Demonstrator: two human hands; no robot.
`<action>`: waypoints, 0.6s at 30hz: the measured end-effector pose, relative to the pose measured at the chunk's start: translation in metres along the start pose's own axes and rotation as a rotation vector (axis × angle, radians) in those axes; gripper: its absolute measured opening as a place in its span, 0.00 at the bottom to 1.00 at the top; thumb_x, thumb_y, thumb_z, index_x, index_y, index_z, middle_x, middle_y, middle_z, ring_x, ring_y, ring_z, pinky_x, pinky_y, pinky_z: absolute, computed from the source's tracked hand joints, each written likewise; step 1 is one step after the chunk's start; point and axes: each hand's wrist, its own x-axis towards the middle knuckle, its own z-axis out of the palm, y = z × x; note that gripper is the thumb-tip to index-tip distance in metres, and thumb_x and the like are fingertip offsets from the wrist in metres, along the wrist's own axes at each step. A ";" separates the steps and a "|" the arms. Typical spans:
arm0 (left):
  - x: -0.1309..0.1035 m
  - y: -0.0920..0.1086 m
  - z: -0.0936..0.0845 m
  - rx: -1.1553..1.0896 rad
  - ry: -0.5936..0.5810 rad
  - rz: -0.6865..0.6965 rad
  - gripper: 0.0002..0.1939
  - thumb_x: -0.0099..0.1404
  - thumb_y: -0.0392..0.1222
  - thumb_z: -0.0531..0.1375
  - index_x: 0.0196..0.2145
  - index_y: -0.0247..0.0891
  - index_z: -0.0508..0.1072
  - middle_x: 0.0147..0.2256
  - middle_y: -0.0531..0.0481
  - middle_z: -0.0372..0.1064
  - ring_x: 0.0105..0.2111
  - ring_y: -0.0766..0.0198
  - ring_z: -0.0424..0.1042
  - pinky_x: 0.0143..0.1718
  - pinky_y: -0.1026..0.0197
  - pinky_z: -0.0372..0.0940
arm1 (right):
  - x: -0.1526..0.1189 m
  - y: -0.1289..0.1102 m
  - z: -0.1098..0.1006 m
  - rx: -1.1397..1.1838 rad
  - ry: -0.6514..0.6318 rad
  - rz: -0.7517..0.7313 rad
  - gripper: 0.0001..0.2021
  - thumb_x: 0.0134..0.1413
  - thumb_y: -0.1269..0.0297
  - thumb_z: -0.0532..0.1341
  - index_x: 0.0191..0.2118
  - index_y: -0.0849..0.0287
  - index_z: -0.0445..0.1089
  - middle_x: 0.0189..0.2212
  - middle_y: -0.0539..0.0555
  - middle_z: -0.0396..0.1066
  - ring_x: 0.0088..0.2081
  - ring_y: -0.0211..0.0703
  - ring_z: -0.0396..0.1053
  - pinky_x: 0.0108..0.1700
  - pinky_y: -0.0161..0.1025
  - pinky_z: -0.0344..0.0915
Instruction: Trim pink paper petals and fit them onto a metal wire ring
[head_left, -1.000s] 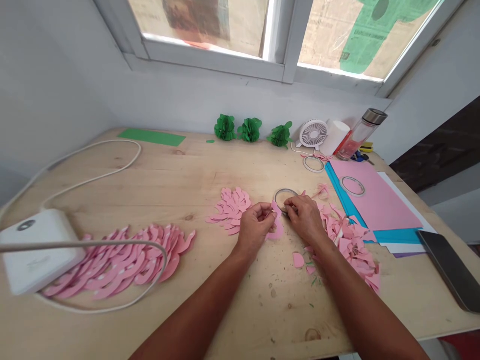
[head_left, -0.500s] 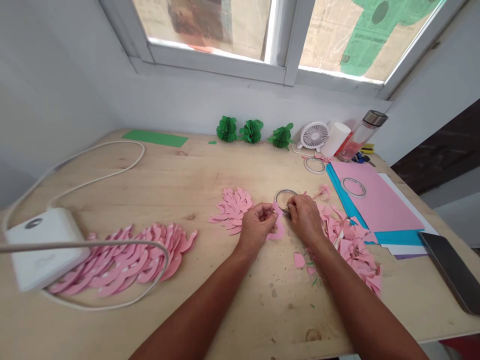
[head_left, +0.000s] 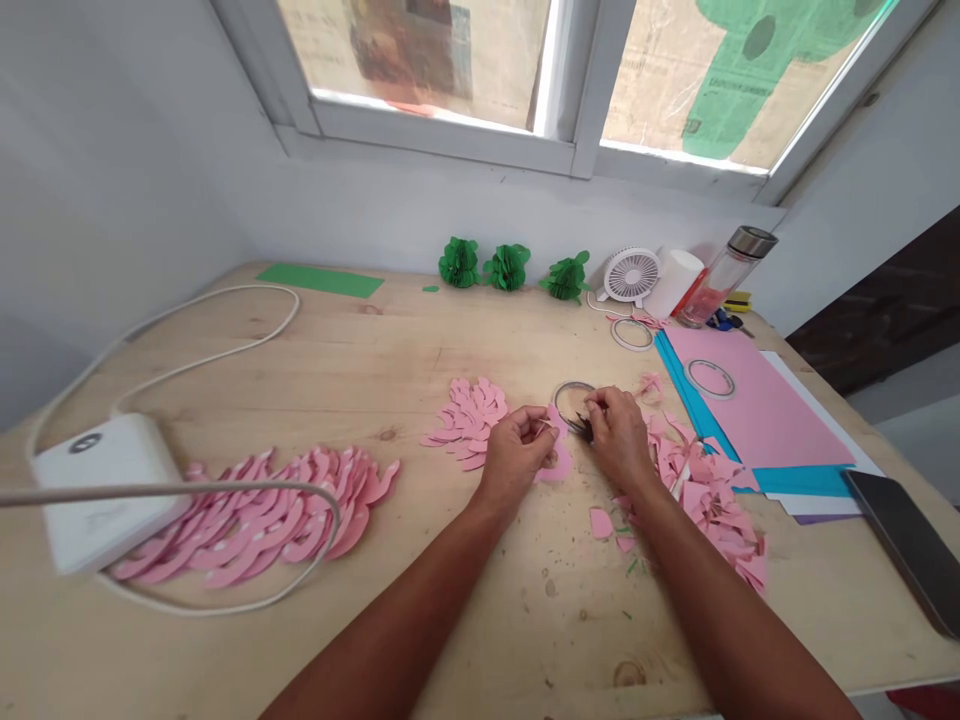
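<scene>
Near the middle of the table, my left hand is closed in a pinch on a piece of pink paper, which hangs below and right of the fingertips. My right hand is closed around small dark scissors, mostly covered by the fingers. Their dark tip points at the paper's right side. Just behind both hands lies a roll of tape. A pile of small pink paper cutouts sits left of my left hand. Pink paper scraps lie beside my right forearm.
Larger wavy pink strips lie at left, against a white power bank with a cable. Three green paper balls stand by the wall. A small fan, a bottle, coloured sheets and a phone are at right.
The scissors have turned slightly in my right hand, and their dark tip looks different. My left hand keeps its pinch on the pink paper. The whole view has shifted a little.
</scene>
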 end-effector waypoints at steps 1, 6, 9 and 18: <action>0.000 0.000 0.000 -0.001 -0.003 0.002 0.12 0.46 0.38 0.63 0.31 0.34 0.70 0.20 0.56 0.64 0.15 0.72 0.63 0.18 0.68 0.60 | 0.000 -0.002 -0.001 0.076 0.021 0.030 0.07 0.54 0.65 0.52 0.30 0.59 0.65 0.31 0.55 0.69 0.36 0.46 0.62 0.39 0.41 0.57; -0.001 0.002 0.000 0.008 0.009 -0.013 0.13 0.46 0.39 0.63 0.32 0.33 0.71 0.17 0.56 0.63 0.15 0.71 0.63 0.16 0.70 0.58 | -0.005 -0.018 -0.008 0.540 -0.052 0.171 0.08 0.52 0.60 0.55 0.32 0.59 0.67 0.28 0.51 0.68 0.30 0.40 0.63 0.34 0.37 0.58; -0.001 0.003 0.001 -0.005 0.021 -0.023 0.14 0.46 0.41 0.64 0.31 0.33 0.71 0.17 0.56 0.63 0.15 0.71 0.64 0.16 0.70 0.57 | -0.008 -0.028 -0.010 0.749 -0.139 0.227 0.08 0.50 0.60 0.57 0.32 0.59 0.68 0.30 0.51 0.69 0.31 0.39 0.64 0.35 0.36 0.59; -0.001 0.002 0.001 -0.024 0.005 -0.013 0.15 0.45 0.42 0.65 0.31 0.33 0.71 0.17 0.56 0.63 0.14 0.72 0.63 0.18 0.69 0.58 | -0.014 -0.036 -0.002 0.943 -0.242 0.255 0.10 0.50 0.58 0.59 0.35 0.58 0.70 0.29 0.53 0.68 0.32 0.42 0.67 0.30 0.36 0.62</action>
